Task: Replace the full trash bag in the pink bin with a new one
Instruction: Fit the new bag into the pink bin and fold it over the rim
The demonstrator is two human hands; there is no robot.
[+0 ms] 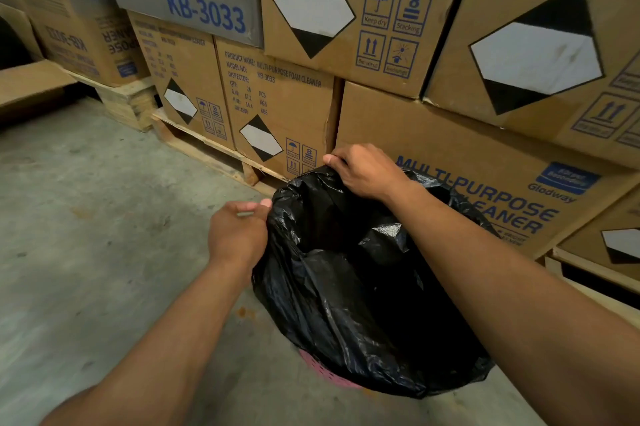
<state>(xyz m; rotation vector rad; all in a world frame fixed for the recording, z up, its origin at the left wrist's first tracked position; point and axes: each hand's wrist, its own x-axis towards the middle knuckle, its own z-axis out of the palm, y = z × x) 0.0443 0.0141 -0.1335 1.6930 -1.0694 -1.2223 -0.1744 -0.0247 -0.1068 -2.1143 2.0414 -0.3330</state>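
Note:
A black trash bag (pixel 346 287) is draped over the pink bin (pixel 320 370), which shows only as a small perforated strip at the bag's lower edge. The bag's mouth is open and dark inside. My left hand (pixel 239 235) pinches the bag's left rim with curled fingers. My right hand (pixel 363 171) grips the far rim of the bag, fingers curled over the plastic. Both forearms reach in from the bottom of the frame.
Stacked cardboard boxes (pixel 277 103) marked as foam cleaner stand on wooden pallets (pixel 207 152) right behind and to the right of the bin. Grey concrete floor (pixel 86 252) spreads to the left and front.

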